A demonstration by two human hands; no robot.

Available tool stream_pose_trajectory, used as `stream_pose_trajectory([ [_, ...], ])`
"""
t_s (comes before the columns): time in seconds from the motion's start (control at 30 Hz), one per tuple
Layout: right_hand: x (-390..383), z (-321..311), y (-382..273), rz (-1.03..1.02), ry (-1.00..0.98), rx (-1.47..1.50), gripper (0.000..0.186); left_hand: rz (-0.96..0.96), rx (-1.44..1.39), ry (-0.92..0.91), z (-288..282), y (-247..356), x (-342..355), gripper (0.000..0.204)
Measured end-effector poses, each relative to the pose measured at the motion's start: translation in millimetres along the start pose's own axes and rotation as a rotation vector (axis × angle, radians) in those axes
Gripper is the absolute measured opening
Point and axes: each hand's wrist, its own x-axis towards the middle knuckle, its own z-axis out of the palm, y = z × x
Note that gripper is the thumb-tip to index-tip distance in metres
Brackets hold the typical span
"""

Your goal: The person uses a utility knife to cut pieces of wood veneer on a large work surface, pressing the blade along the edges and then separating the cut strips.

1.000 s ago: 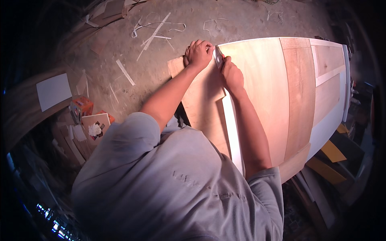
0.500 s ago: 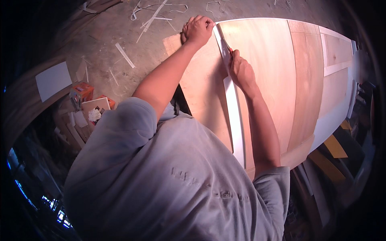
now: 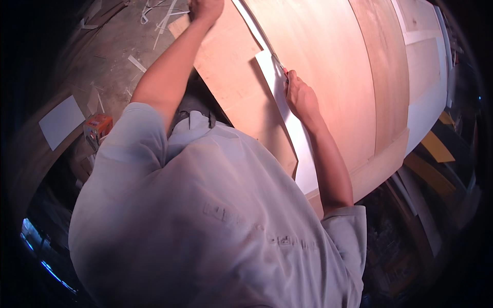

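My right hand (image 3: 302,98) is closed round a slim red-handled knife (image 3: 285,72), its thin tip pointing away from me along a long white strip (image 3: 251,21). The knife lies over the edge of a white sheet (image 3: 280,95) that runs down toward my body. Beneath are a pale plywood panel (image 3: 318,46) on the right and a narrower plywood piece (image 3: 231,66) on the left. At the far left edge of the wood is my left hand (image 3: 207,9); the top of the view cuts off most of its fingers, so its grip is hidden.
Thin white offcuts (image 3: 167,15) litter the floor at the far left. An orange box (image 3: 97,126) and a white square sheet (image 3: 61,122) stand left of me. Framed panels (image 3: 423,56) lie at the far right, with yellow boards (image 3: 437,146) below them.
My right hand has drawn the knife toward me along the strip, past the white sheet's far end. The view has shifted, and my left hand now sits higher, partly out of frame.
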Motion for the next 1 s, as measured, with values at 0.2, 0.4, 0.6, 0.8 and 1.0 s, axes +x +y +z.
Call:
stream_pose_trajectory([
  [0.2,-71,-5,31,0.059,-0.057,-0.025,0.017,0.871,-0.049,-0.14,-14,31,-121,0.029],
  [0.4,-154,-12,57,0.174,-0.162,-0.005,0.018,0.802,0.256,-0.394,7,37,-200,0.056],
  [0.6,-214,-11,74,0.203,-0.16,-0.04,0.017,0.816,0.307,-0.345,11,10,-196,0.07],
  [0.8,-272,-12,97,0.244,-0.197,-0.046,0.017,0.779,0.316,-0.276,16,6,-196,0.079],
  [1.0,-343,-12,127,0.246,-0.17,-0.089,0.018,0.804,0.299,-0.271,13,12,-194,0.081],
])
